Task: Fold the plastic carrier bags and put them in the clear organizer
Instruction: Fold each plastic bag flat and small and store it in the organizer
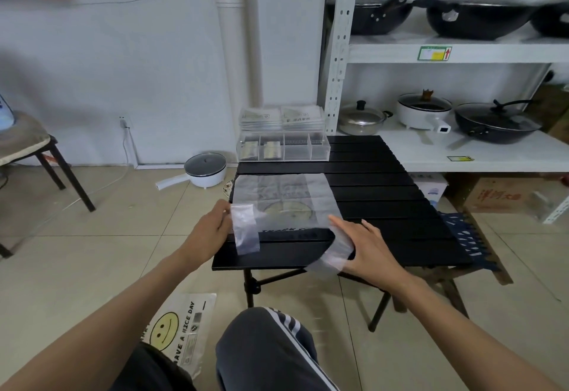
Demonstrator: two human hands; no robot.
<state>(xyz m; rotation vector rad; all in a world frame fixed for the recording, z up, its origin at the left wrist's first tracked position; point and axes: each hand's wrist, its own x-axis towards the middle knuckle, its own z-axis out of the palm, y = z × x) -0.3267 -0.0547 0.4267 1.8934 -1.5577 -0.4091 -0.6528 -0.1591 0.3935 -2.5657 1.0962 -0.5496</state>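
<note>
At the near edge of the black slatted counter [385,206], two hands work a clear plastic bag [283,196] lying flat.

The left hand [209,230] pinches the bag's left handle strip at the counter's left edge; the right hand [366,246] lies with fingers straight beside the right handle strip, thumb under the plastic. At the far end of the counter stands the clear organizer [283,147], folded bags in its two left compartments and a stack of flat bags [281,118] on top. Another bag [181,332], printed with a smiley face, lies on the floor by the person's knee [264,347].
</note>
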